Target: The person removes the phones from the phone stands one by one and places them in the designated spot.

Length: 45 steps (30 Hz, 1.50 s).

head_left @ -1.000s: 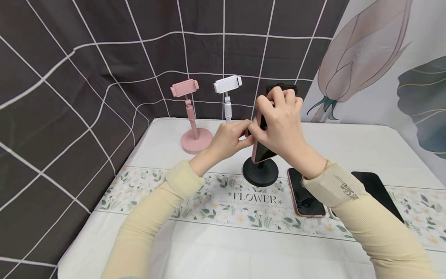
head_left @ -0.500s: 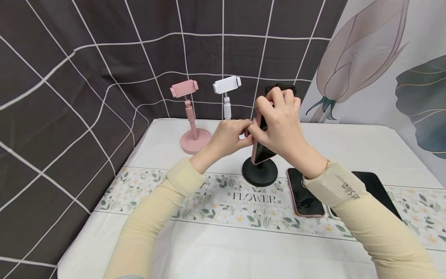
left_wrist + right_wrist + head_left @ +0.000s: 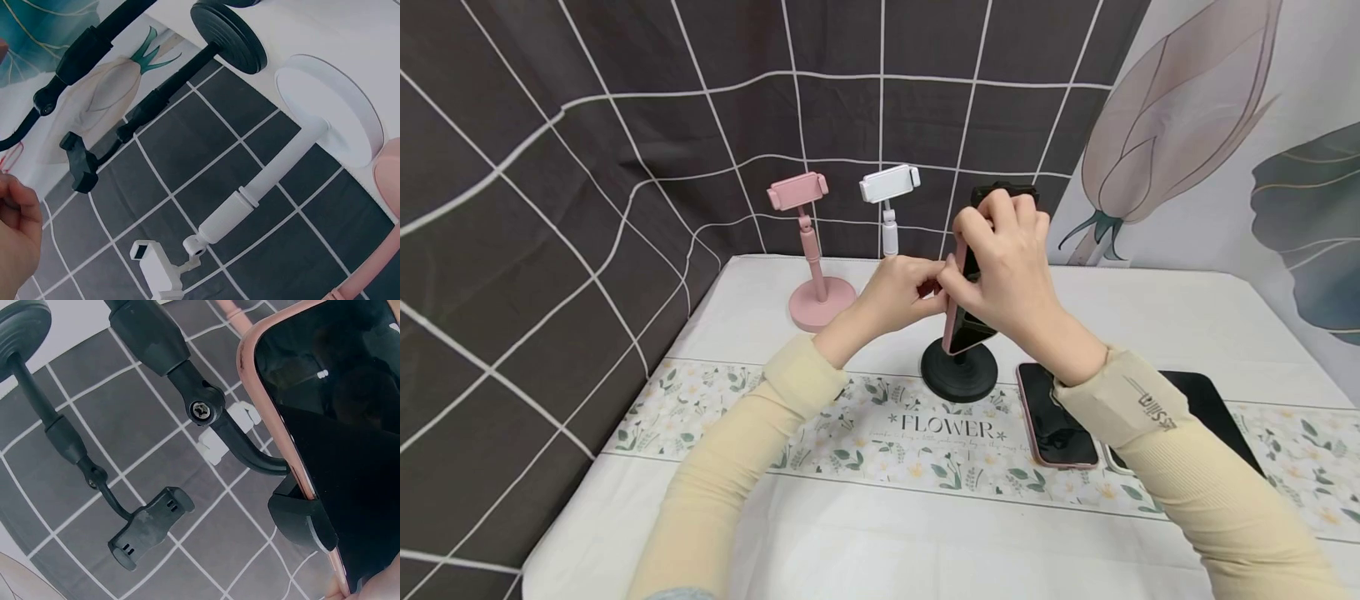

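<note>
A smartphone [image 3: 337,425] in a pink case stands tilted before the nearer black phone stand, whose round base [image 3: 958,372] rests on the table. My right hand [image 3: 1009,262] grips the phone from the front, fingers over its upper part and thumb at its left edge. One end of the stand's black clamp [image 3: 301,519] sits against the phone's long edge in the right wrist view. My left hand [image 3: 895,293], fingers curled, pinches at the clamp's left side; the fingertips' exact hold is hidden. That hand [image 3: 17,228] shows only partly in the left wrist view.
A pink phone stand [image 3: 820,307] and a white phone stand [image 3: 890,183] stand at the back left. A second black phone stand [image 3: 65,440] is behind my right hand. A pink-edged phone [image 3: 1054,417] and a larger black device [image 3: 1210,412] lie at the right.
Both hands keep almost the same place. The phone and right hand have shifted very slightly, and the left fingers bend a little differently at the phone's edge.
</note>
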### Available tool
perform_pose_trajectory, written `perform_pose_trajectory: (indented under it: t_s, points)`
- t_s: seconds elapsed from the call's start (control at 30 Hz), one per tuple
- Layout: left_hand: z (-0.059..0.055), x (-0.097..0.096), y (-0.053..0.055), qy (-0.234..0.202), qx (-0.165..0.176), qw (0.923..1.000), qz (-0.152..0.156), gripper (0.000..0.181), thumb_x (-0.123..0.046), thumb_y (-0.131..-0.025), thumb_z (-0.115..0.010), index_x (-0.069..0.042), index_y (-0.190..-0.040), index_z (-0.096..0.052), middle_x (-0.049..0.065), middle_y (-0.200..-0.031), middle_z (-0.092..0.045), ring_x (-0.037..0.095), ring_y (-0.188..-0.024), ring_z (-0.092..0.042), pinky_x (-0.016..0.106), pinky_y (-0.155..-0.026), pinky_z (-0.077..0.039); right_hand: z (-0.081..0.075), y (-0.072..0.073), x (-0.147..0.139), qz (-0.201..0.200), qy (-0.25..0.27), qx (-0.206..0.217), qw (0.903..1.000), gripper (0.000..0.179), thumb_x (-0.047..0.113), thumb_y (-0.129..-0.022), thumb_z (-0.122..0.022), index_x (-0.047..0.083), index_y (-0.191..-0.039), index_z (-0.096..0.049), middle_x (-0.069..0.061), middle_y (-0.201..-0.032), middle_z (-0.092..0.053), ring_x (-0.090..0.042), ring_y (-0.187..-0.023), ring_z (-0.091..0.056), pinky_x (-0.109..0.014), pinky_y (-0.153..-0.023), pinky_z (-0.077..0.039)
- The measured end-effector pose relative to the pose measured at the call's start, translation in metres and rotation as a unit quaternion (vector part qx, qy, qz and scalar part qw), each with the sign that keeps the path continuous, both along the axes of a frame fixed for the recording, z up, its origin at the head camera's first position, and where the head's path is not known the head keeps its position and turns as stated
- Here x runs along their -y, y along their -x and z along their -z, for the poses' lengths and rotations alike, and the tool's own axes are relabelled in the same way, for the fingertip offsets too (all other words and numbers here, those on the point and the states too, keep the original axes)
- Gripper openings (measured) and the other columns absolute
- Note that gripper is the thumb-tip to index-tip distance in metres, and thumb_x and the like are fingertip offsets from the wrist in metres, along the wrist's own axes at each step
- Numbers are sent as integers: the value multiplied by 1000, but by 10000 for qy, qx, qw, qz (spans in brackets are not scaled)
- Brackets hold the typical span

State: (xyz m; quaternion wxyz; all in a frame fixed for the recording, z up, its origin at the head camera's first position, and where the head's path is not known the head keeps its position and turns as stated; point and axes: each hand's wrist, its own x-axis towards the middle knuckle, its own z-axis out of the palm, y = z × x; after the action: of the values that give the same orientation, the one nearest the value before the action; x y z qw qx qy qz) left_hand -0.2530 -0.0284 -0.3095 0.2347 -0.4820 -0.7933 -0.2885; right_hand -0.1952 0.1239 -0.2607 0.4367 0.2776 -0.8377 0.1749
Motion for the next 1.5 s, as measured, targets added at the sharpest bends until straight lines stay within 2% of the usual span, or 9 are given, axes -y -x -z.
perform_pose_trajectory:
  t_s: [0.13,0.27,0.67,0.77,0.97,1.17,1.27,1.4,1.5]
  points:
    - [1,-2,3,-194,511,9980,324,15,-6,-81,-58,-6,-66,-55,4,-56,-51,12,-53,-45,19,-54,-33,1,0,0,26,-27,-69,10000,8,13,-76,-49,6,-75,-46,-16,-85,-43,-37,-83,-35,-50,-68,-25]
    - [2,-2,4,-303,862,9944,527,16,-5,-81,-59,-5,-66,-54,5,-55,-49,12,-53,-44,18,-55,-32,3,2,0,53,61,-193,9998,14,14,-77,-49,2,-83,-48,-18,-87,-44,-37,-83,-35,-50,-69,-25]
    - [-1,0,6,-177,1221,9910,516,7,-10,-83,-63,-5,-78,-62,3,-55,-46,10,-53,-41,19,-54,-30,5,8,1,-150,682,-317,9971,26,19,-80,-42,-5,-91,-44,-22,-91,-44,-37,-83,-32,-49,-72,-22]
    - [-2,2,5,-126,1283,9903,518,14,-12,-84,-64,-5,-74,-59,2,-54,-44,9,-52,-40,19,-54,-30,5,9,1,-309,978,-265,9944,26,20,-79,-42,-4,-90,-43,-22,-89,-42,-35,-81,-30,-47,-73,-21]
    - [-5,1,3,8,1401,9883,600,27,-16,-85,-67,-8,-66,-49,0,-54,-43,7,-52,-39,19,-53,-29,2,8,-1,-585,1824,-382,9807,33,26,-77,-42,-5,-85,-41,-21,-84,-39,-30,-80,-27,-35,-77,-19]
    - [-5,-1,1,59,1501,9871,555,25,-16,-85,-66,-7,-68,-51,0,-55,-44,7,-52,-39,18,-53,-29,-6,0,-4,-798,2810,-561,9547,41,28,-70,-42,-12,-79,-40,-22,-79,-38,-8,-86,-28,-26,-82,-18]
    - [-4,-2,2,20,1473,9875,554,25,-16,-85,-66,-7,-67,-52,0,-55,-44,7,-52,-38,18,-53,-28,-14,-6,-8,-751,3145,-646,9441,43,28,-68,-42,-13,-77,-39,-4,-76,-38,-4,-87,-28,-23,-83,-19]
    - [-2,-2,2,-98,1447,9874,630,25,-15,-85,-66,-7,-67,-51,-1,-54,-42,7,-52,-37,18,-54,-27,-22,-14,-13,-599,3389,-758,9359,44,29,-67,-42,-14,-75,-38,16,-83,-33,-4,-86,-28,-22,-85,-19]
    - [-1,-1,3,-193,1424,9873,679,24,-13,-84,-66,-6,-66,-51,0,-54,-42,7,-52,-37,18,-53,-27,-24,-16,-17,-450,3483,-817,9327,45,30,-68,-41,-15,-75,-37,16,-82,-33,-3,-86,-28,-21,-87,-19]
